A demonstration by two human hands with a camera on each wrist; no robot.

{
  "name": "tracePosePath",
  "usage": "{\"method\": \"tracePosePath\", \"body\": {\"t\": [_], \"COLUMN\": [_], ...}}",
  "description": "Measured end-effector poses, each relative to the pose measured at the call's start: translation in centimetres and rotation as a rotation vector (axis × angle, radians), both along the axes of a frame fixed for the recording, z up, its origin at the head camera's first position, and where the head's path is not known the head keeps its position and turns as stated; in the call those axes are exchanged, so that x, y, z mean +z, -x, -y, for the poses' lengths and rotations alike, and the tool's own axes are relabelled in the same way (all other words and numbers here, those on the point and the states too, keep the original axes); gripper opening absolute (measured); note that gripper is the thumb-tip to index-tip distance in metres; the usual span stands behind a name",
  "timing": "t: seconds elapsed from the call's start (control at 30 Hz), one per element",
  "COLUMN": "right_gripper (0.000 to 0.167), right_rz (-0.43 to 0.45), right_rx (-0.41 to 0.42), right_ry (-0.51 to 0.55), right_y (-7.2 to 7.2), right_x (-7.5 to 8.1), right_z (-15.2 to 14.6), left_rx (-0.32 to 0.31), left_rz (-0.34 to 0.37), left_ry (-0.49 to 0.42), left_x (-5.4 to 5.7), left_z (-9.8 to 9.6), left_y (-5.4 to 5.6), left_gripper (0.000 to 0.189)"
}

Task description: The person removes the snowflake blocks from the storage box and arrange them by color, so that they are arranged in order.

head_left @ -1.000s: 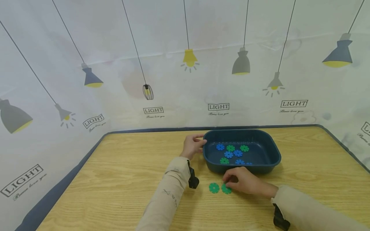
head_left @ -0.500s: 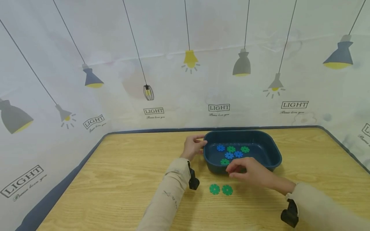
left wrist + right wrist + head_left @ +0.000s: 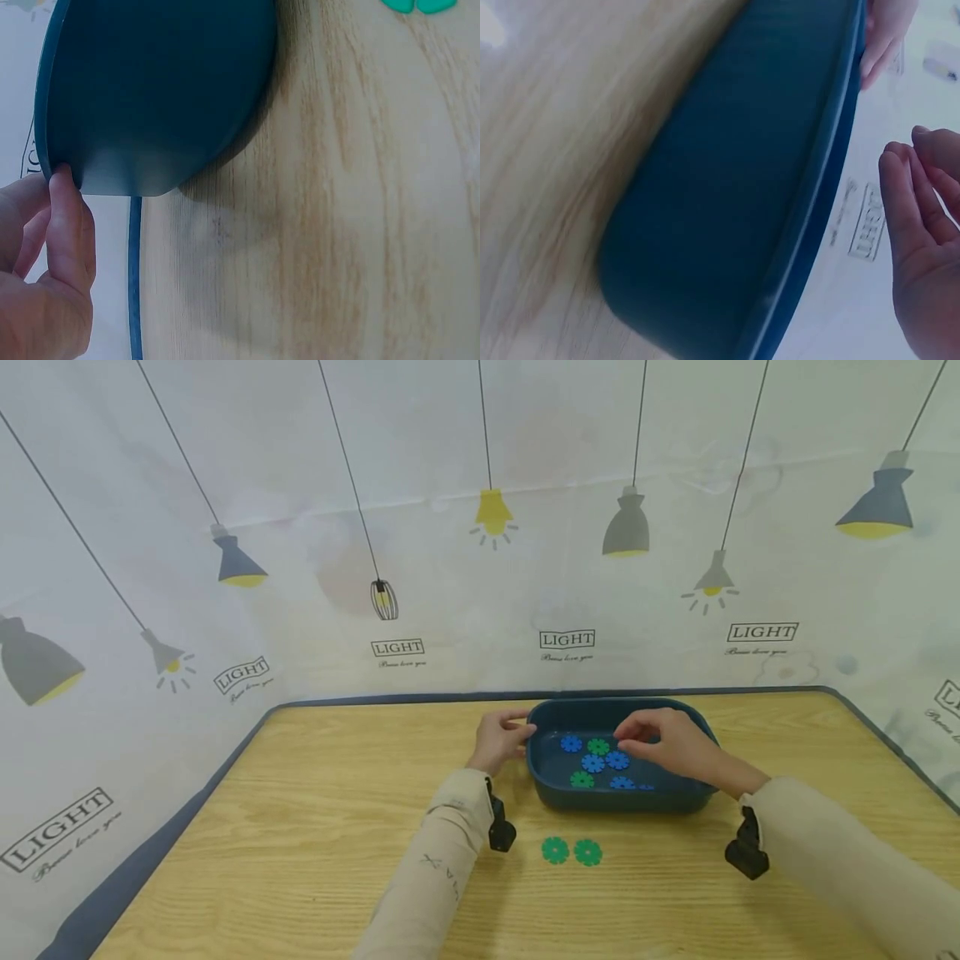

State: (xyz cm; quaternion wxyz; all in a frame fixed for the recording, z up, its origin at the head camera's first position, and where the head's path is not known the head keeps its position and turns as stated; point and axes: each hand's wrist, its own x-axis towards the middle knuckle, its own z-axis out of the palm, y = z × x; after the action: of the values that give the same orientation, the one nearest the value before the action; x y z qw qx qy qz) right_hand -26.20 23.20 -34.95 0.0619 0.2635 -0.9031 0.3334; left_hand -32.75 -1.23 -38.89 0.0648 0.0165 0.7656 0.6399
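A dark blue plastic basin (image 3: 622, 800) stands at the back of the table, with several blue interlocking discs (image 3: 593, 763) and green interlocking discs (image 3: 582, 779) lying inside. My left hand (image 3: 498, 742) grips the basin's left end; the left wrist view has a digit pressed against the wall just under the rim. Over the basin's right half hovers my right hand (image 3: 670, 745), fingers loosely bent. In the right wrist view this hand (image 3: 922, 217) shows nothing between thumb and fingers. Two notched green discs, one left (image 3: 555, 850) and one right (image 3: 588, 852), lie side by side on the table before the basin.
The wooden table (image 3: 315, 827) reaches back to a white printed cloth wall (image 3: 450, 568) close behind the basin. A black wrist camera (image 3: 502, 827) sits on the left sleeve, and a second wrist camera (image 3: 747, 845) on the right sleeve.
My right hand has left the right-hand green disc on the table, risen, and moved back and right over the basin, covering a green disc there. My left hand stays in place.
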Motion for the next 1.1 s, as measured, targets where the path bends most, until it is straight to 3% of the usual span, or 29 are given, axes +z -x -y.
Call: {"method": "tracePosePath", "body": {"t": [0.27,0.53,0.87,1.1], "right_gripper": [0.012,0.021,0.038,0.044], "right_rz": [0.010,0.116,0.224,0.304], "right_rx": [-0.059,-0.072,-0.106,-0.142], "right_ry": [-0.027,-0.014,-0.066,-0.116], "right_y": [2.2,4.0,5.1,5.4], "right_x": [-1.2,-2.5,-4.3,-4.7], "right_z": [-1.2,-2.5,-2.6,-2.2], "left_rx": [-0.014,-0.019,-0.015,-0.018], "left_rz": [-0.006,-0.009,-0.004,-0.011], "left_ry": [0.000,0.006,0.007,0.005], "left_x": [-0.3,-0.2,-0.5,-0.5], "left_z": [0.1,-0.1,0.1,0.2], "left_y": [0.2,0.2,0.4,0.5], "left_gripper": [0.031,0.032,0.031,0.032]}}
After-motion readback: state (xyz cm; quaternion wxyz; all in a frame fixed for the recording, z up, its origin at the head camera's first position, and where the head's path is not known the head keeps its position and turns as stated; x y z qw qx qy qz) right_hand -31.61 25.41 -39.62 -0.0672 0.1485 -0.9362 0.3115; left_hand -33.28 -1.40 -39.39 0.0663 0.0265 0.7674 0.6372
